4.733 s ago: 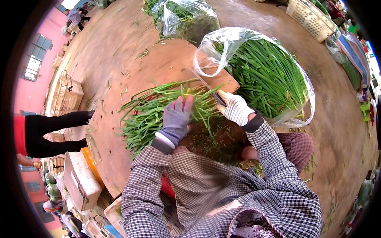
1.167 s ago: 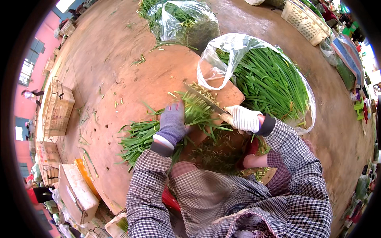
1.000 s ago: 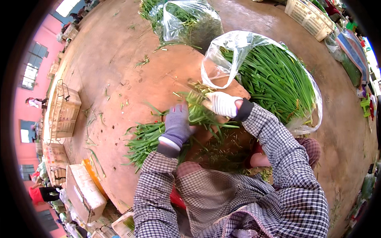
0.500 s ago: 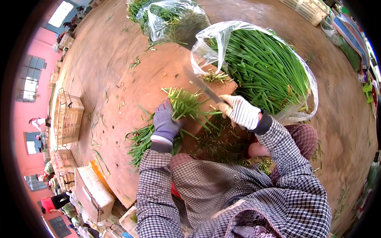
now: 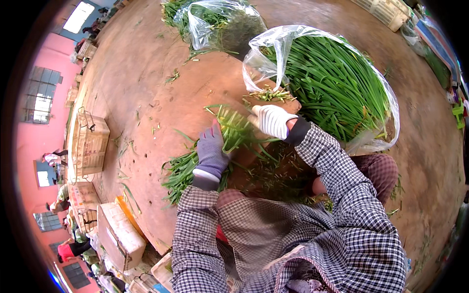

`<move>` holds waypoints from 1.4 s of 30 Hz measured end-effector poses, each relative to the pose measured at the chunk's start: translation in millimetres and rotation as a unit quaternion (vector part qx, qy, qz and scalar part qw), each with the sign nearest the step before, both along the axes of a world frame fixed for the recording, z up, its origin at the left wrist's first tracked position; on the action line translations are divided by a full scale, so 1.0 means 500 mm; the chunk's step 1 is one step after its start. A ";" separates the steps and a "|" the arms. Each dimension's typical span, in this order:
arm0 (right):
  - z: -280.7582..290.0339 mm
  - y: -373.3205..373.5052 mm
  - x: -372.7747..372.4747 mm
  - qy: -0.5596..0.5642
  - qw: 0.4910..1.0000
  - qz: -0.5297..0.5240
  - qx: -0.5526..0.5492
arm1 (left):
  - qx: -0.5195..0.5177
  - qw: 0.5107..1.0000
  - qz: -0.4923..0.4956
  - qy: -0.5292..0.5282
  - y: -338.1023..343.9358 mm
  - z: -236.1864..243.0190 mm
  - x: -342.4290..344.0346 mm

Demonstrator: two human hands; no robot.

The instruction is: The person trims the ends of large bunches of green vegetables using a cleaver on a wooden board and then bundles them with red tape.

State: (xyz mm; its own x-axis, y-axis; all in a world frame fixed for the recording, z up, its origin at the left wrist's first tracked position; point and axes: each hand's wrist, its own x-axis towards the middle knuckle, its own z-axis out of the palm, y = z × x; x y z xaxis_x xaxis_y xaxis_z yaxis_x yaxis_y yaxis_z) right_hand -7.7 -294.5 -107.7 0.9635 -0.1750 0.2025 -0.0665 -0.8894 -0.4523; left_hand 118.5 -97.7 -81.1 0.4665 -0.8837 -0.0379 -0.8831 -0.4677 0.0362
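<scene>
The head view shows one left hand [image 5: 212, 151] clasped around one bunch of greens [image 5: 184, 175] over a brown surface [image 5: 161, 122], one right hand [image 5: 272, 121] curled just beside it, its hold too blurred to tell, then two clear bags [image 5: 377, 143], the nearer packed with long leaves [image 5: 337, 83], the farther holding looser greens [image 5: 216, 19].

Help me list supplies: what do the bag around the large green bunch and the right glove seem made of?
Bag: apparently thin, glossy plastic film, see-through with shiny creases. Right glove: matte fabric, probably knitted, given its dull, striped surface; fiber uncertain.
</scene>
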 end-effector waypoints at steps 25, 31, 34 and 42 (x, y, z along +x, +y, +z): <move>-0.004 0.023 0.071 -0.101 0.948 -0.154 0.259 | -0.028 0.999 -0.012 -0.038 0.028 0.034 -0.036; 0.017 -0.017 0.019 -0.088 0.955 -0.153 0.237 | 0.015 0.999 -0.038 -0.035 0.020 0.024 -0.020; 0.070 -0.014 -0.038 -0.118 0.939 -0.194 0.259 | 0.019 0.999 -0.043 -0.025 0.015 0.013 -0.009; 0.153 0.045 -0.162 0.099 0.867 -0.115 0.474 | 0.087 0.995 -0.020 -0.047 -0.006 0.032 -0.016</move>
State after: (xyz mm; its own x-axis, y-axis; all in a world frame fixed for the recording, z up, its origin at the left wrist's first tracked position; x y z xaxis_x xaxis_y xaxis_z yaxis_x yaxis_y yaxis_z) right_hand -88.7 -272.2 -31.3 0.8800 -0.3649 -0.3039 -0.3536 -0.0762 -0.9323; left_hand 110.3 -100.8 -65.0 0.4407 -0.8851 -0.1495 -0.8963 -0.4250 -0.1263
